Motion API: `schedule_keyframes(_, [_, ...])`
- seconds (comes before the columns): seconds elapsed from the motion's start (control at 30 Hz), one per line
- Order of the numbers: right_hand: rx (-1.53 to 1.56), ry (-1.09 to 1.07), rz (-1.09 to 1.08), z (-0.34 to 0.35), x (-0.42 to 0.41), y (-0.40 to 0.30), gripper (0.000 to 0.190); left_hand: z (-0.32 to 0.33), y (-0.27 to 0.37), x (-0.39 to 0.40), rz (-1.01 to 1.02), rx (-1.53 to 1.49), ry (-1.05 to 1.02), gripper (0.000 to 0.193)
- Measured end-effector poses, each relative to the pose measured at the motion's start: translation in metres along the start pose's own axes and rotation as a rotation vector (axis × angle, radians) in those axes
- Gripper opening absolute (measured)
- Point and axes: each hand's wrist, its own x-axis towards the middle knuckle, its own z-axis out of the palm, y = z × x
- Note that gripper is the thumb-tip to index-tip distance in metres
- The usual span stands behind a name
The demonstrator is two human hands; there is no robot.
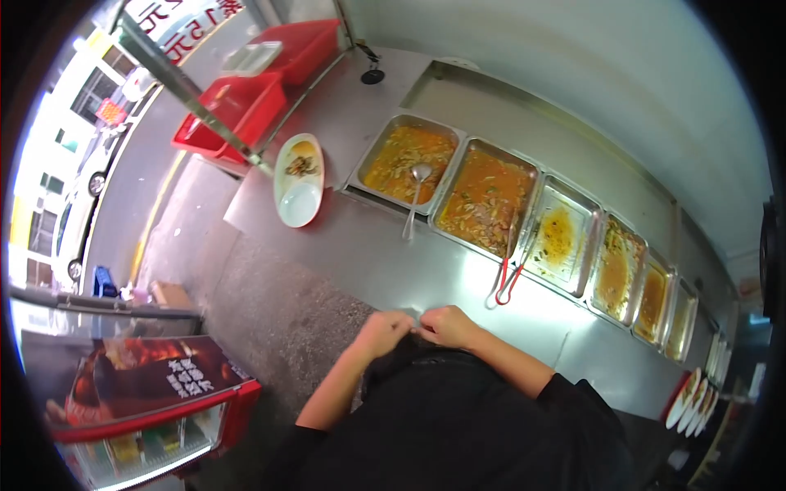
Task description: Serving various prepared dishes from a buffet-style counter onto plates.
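Close together in front of my body are my left hand point(385, 333) and my right hand point(448, 326), both with curled fingers. Their fingertips nearly meet at the steel counter's point(393, 270) near edge; whether they pinch something small I cannot tell. Beyond them, tongs with red handles point(505, 285) rest in a steel pan of orange stew point(485, 190). A metal spoon point(417, 190) leans in the neighbouring pan of stew point(393, 153). To its left, an oval dish point(311, 147) holds food scraps and a white bowl point(301, 201).
Red plastic bins point(270, 104) stand at the counter's far left end. Several steel pans point(562, 239) with sauce remnants continue rightward, towards white plates point(684, 399) at the far right. A drinks refrigerator point(153, 405) stands at lower left, near the street.
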Motion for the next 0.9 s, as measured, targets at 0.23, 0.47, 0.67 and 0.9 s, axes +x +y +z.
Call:
schedule_keyframes(0.23, [-0.204,0.233,0.334,-0.036,0.016,0.018,0.030,-0.135,-0.119,0.093,-0.565,-0.819,0.645,0.031])
schedule_keyframes(0.47, [-0.486,0.676,0.863,-0.061,0.000,0.034,0.024,-0.236,-0.236,0.141,-0.804,-1.055,0.665,0.045])
schedule_keyframes(0.67, [-0.512,0.756,1.224,-0.054,-0.021,0.047,0.055,-0.246,-0.256,0.166,-0.909,-0.971,0.588,0.036])
schedule_keyframes(0.9, [-0.257,0.747,1.416,-0.029,-0.025,0.083,0.069,-0.250,-0.260,0.169,-0.875,-1.001,0.591,0.026])
